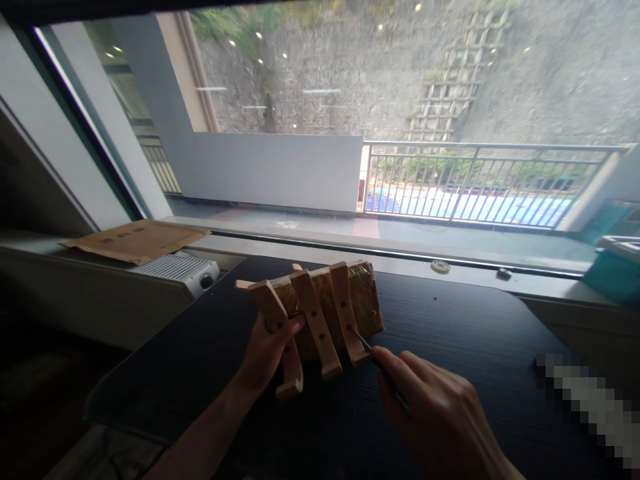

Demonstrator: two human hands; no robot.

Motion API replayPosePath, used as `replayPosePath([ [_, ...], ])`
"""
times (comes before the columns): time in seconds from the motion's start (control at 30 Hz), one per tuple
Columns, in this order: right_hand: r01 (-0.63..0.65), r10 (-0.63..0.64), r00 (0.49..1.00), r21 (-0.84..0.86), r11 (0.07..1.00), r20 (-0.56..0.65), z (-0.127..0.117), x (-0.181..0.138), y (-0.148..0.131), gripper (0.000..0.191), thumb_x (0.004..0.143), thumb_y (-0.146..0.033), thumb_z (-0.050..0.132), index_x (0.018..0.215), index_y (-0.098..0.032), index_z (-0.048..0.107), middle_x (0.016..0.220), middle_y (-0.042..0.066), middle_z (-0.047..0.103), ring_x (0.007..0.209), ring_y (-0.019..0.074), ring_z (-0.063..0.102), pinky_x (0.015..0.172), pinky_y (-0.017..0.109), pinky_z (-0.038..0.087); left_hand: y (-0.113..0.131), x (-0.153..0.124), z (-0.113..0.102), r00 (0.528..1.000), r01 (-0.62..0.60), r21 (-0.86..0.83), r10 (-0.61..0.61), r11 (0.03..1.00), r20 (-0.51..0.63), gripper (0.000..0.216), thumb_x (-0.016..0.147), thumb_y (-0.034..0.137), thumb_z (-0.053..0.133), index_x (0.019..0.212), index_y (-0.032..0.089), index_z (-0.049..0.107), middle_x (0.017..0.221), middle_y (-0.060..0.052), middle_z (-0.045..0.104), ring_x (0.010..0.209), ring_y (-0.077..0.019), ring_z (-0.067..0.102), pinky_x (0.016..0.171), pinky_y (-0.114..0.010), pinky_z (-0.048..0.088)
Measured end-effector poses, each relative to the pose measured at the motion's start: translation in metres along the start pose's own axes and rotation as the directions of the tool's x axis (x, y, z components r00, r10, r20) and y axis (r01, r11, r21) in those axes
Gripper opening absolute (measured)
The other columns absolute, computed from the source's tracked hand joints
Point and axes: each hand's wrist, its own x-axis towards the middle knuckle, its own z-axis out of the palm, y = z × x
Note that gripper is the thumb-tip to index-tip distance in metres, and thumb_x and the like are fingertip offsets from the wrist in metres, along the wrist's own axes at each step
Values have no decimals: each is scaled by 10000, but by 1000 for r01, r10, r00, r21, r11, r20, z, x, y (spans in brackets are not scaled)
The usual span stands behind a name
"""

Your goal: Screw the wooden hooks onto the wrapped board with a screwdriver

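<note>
A wooden rack [359,293], a brown board with three pale curved wooden hooks fixed across it, is tilted up above the dark table. Each hook shows dark screw spots, such as those on the middle hook [316,323]. My left hand [270,343] grips the rack's left end, its thumb pressed by the left hook [270,301]. In my right hand [425,390] is a thin screwdriver [367,347], its tip at the lower screw spot of the right hook [342,293]. Its handle is mostly hidden by my fingers.
The dark table [475,333] runs up to a window sill [330,233]. A roll of tape [440,267] and a small dark object [503,273] lie on the sill. At left, a brown envelope [135,240] rests by a white slotted device [175,270]. A teal container [617,267] stands at right.
</note>
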Motion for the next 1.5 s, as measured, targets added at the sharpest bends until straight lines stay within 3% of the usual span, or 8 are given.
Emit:
replayPosePath([
  [0.57, 20, -19, 999, -41, 999, 30, 0, 6, -4, 226, 871, -127, 448, 992, -160, 637, 621, -17, 550, 489, 96, 505, 486, 246, 296, 2, -1, 0, 1000, 8, 1, -8, 1000, -3, 622, 564, 387, 766, 1086, 141, 533, 960, -56, 677, 927, -263, 642, 704, -292, 510],
  [0.93, -31, 40, 977, -46, 998, 209, -9, 20, -1, 259, 852, -133, 492, 1081, -217, 579, 732, -30, 605, 538, 97, 535, 504, 244, 302, -1, 1, -3, 997, 27, -16, -26, 1000, 70, 611, 582, 392, 764, 1098, 144, 551, 940, -67, 691, 923, -283, 639, 685, -308, 507],
  [1.03, 109, -71, 968, -149, 983, 240, -10, 25, -7, 277, 815, -57, 478, 1038, -187, 578, 657, -34, 543, 509, 110, 488, 484, 263, 267, -2, 1, -4, 996, 30, -27, -28, 999, 85, 610, 577, 370, 770, 1090, 131, 544, 938, -82, 684, 924, -292, 636, 696, -327, 512],
  [1.17, 345, -233, 876, -213, 914, 422, -16, 37, -10, 359, 742, 10, 479, 1053, -153, 556, 685, -18, 536, 520, 125, 459, 488, 280, 264, -5, 0, -5, 992, 36, -25, -33, 999, 124, 593, 572, 356, 775, 1069, 135, 540, 903, -64, 682, 908, -277, 641, 719, -330, 515],
  [1.3, 435, -302, 821, -188, 880, 485, -22, 43, 0, 323, 794, -26, 485, 1086, -151, 542, 706, -15, 553, 522, 115, 464, 480, 270, 276, -3, -3, -4, 992, 41, -34, -37, 999, 124, 567, 546, 342, 779, 1027, 139, 558, 867, -52, 685, 875, -271, 650, 701, -325, 514],
  [1.4, 343, -252, 875, -163, 925, 413, -19, 36, 5, 280, 841, -51, 464, 1068, -177, 569, 676, -26, 563, 507, 95, 487, 469, 247, 295, 0, -5, -3, 993, 21, -21, -19, 1000, 119, 581, 522, 322, 786, 1025, 141, 559, 824, -41, 679, 837, -269, 652, 679, -329, 510],
  [1.5, 51, -32, 947, -51, 997, 321, -9, 21, 2, 265, 869, -118, 471, 1094, -194, 590, 753, -4, 636, 587, 97, 581, 517, 213, 388, -1, -6, -4, 993, -11, 11, 10, 1000, 115, 606, 520, 322, 786, 1047, 140, 550, 821, -35, 669, 834, -263, 643, 690, -338, 501],
])
